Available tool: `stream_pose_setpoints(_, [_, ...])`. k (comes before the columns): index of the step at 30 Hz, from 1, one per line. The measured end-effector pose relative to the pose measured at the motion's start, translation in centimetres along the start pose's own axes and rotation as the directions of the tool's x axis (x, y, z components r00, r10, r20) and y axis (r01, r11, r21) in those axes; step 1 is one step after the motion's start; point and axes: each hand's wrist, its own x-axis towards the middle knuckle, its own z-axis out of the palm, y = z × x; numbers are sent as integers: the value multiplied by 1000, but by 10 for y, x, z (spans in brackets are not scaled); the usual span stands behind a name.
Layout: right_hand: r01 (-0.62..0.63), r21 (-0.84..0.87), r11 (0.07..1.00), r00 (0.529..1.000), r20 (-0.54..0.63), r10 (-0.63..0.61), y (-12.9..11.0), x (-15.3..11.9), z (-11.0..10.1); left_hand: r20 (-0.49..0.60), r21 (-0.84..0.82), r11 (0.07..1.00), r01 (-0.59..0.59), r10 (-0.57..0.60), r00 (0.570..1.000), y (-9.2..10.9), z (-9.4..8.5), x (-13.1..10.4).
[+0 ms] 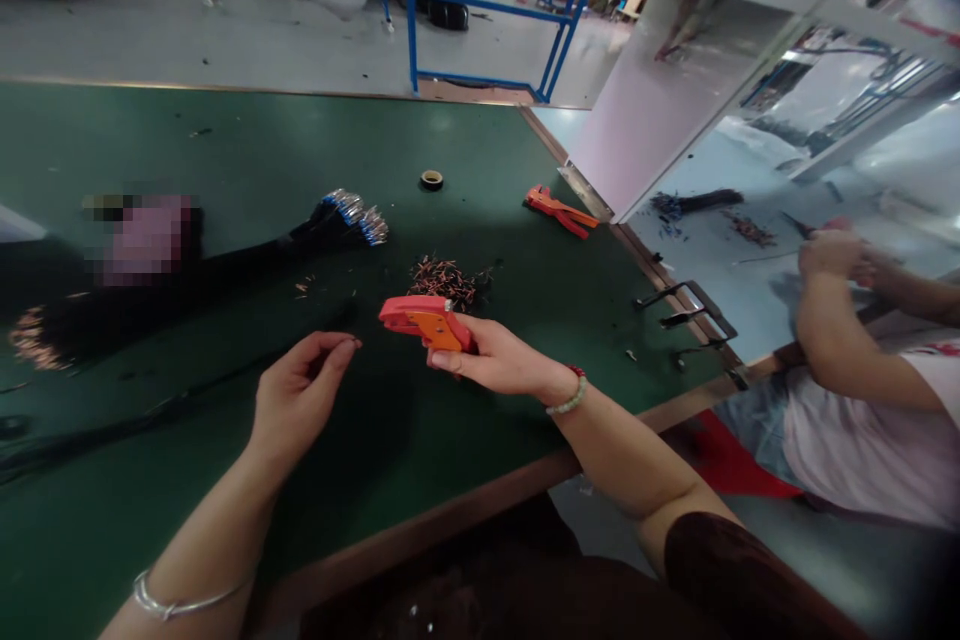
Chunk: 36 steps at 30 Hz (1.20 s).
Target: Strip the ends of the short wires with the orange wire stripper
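from my remote seat, my right hand (480, 352) grips the red-orange tool (427, 317); my left hand's (298, 395) fingers pinch a tiny piece (358, 344), too small to identify.

A small roll of tape (431, 186) is being supported by the green tabletop (480, 145), whose brown edging (541, 134) is being straddled by a black bracket (679, 317). Beyond, black coils (445, 2) are being framed by blue bars (412, 25). A neighbouring pale-blue table (765, 300) is being worked at by a co-worker (870, 430).

It's a wiring workshop (cable bundle (247, 260) on the workbench (495, 140))
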Motion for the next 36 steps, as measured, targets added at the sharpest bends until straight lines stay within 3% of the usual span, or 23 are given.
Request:
stream_pose_setpoints(4, [-93,301,949,990,131,56,1,1,5,-95,42,988,-150,153,984,4,-4,-4])
stream_pose_setpoints(7, [-159,423,892,963,264,47,5,1,9,-108,63,961,-271,277,955,7,-6,-7])
stream_pose_setpoints(11, [-230,538,811,943,328,50,14,3,13,-101,103,928,-358,368,924,10,-8,-9])
stream_pose_setpoints(16, [-278,554,785,933,351,82,21,5,14,-68,121,925,-360,369,927,13,-9,-9])
stream_pose_setpoints(23, [-270,527,806,953,268,144,28,7,18,-66,146,937,-316,328,942,16,-9,-11])
stream_pose_setpoints(30, [-317,460,830,932,311,184,23,5,20,-32,123,930,-347,353,935,18,-9,-11])
stream_pose_setpoints(36, [-285,455,844,945,281,167,27,6,20,-13,115,917,-383,387,922,18,-9,-12])
